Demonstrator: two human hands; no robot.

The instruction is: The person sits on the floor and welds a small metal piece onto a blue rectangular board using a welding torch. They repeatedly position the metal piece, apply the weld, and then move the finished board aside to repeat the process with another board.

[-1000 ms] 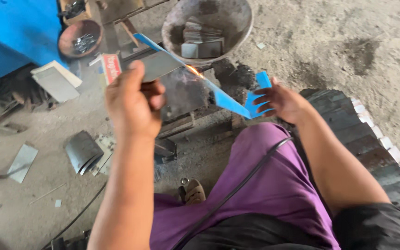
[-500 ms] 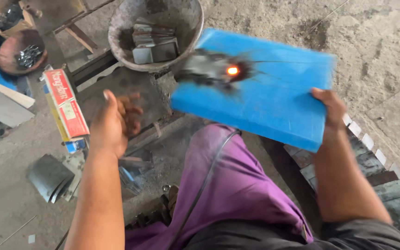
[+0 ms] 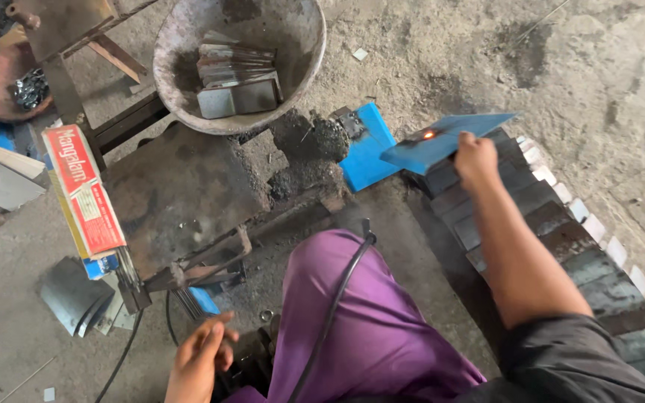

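Note:
My right hand (image 3: pixel 475 158) grips the near edge of a flat blue metal plate (image 3: pixel 442 138) and holds it tilted over a row of overlapping grey plates (image 3: pixel 561 239) on the right. A small spot glows orange on the blue plate. A second blue plate (image 3: pixel 363 153) lies on the ground just to its left. My left hand (image 3: pixel 199 360) is low at the bottom left, beside my purple-trousered knee, with the fingers loosely curled over a dark object. Whether it grips anything is unclear. A black cable (image 3: pixel 337 298) runs over my leg.
A dark steel work plate (image 3: pixel 181 190) on a low frame stands in front of me, with a red and yellow rod box (image 3: pixel 83 198) beside it. Behind it, a dented metal bowl (image 3: pixel 173 89) holds several grey plates (image 3: pixel 237 82). Scrap pieces lie at the left.
My right hand has swung the blue plate from in front of me down to the right, over the row of grey plates. My left hand has dropped from the work plate to beside my knee.

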